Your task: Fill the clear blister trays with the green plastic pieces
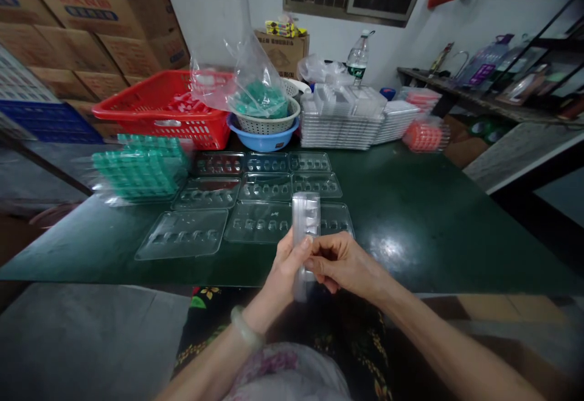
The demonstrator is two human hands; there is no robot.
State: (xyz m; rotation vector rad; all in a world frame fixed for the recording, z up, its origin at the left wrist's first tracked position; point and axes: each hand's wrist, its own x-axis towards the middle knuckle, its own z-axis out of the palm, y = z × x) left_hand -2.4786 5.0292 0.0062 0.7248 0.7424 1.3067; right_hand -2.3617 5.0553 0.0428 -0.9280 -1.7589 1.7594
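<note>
We list one bundle of clear trays, held on edge above the near side of the green table, about the middle. Of the two hands, we enter the left hand as closed around the bundle from the left, thumb on its near face; the right hand has thumb and forefinger pinching at its right edge, how many layers between them we cannot tell. One pale bracelet circles the left wrist. Beyond, we count nine single trays laid flat in three rows, the near right one partly behind the bundle. To the left: green pieces in clear wrapping. Far left: one red basket. Far middle: one blue basin with a white colander in it. Just right of these, we note tall tray stacks; farther right, packs of red pieces.
</note>
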